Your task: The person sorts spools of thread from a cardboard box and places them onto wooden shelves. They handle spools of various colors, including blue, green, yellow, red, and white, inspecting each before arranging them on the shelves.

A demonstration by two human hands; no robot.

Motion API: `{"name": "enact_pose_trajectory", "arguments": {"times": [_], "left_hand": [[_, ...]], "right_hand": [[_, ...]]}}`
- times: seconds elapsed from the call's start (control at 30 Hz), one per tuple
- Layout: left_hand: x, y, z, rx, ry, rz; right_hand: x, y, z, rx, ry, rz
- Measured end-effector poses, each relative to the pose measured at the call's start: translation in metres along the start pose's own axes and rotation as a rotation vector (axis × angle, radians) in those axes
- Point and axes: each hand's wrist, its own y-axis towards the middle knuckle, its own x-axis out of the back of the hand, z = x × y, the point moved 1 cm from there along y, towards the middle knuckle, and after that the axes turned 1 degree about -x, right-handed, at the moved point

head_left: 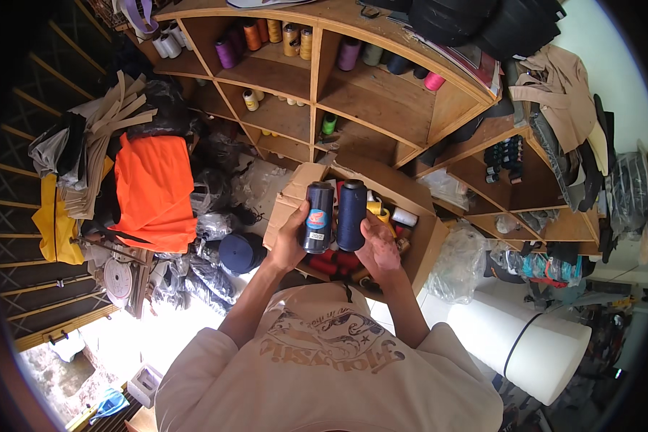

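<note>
My left hand (pixel 288 241) is closed around a dark thread spool (pixel 319 198) that has a blue and red label and still seems wrapped. In my right hand (pixel 379 248) is a navy blue thread spool (pixel 351 216) with a black tip. Both spools stand upright side by side, almost touching. Below them sits an open cardboard box (pixel 426 248) holding several spools in red, yellow and white. My hands and the two spools hide part of its contents.
A wooden shelf (pixel 313 65) with several coloured thread cones stands ahead. Left are orange fabric (pixel 153 191), a round navy roll (pixel 240 253) and plastic-wrapped bundles. On the right lie a white foam roll (pixel 518 345), clear plastic bags (pixel 457 263) and another shelf unit (pixel 482 191).
</note>
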Motion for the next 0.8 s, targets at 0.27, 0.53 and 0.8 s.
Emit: {"name": "enact_pose_trajectory", "arguments": {"times": [0.27,0.53,0.8], "left_hand": [[-0.007,0.058,0.003,-0.141,0.550,-0.023],[-0.036,0.212,-0.044,-0.506,0.863,-0.013],[-0.052,0.366,-0.064,-0.827,1.069,-0.308]], "right_hand": [[0.052,0.034,0.023,0.062,-0.191,-0.202],[0.084,0.089,0.089,0.245,-0.433,-0.381],[0.099,0.077,0.065,0.311,-0.411,-0.271]]}}
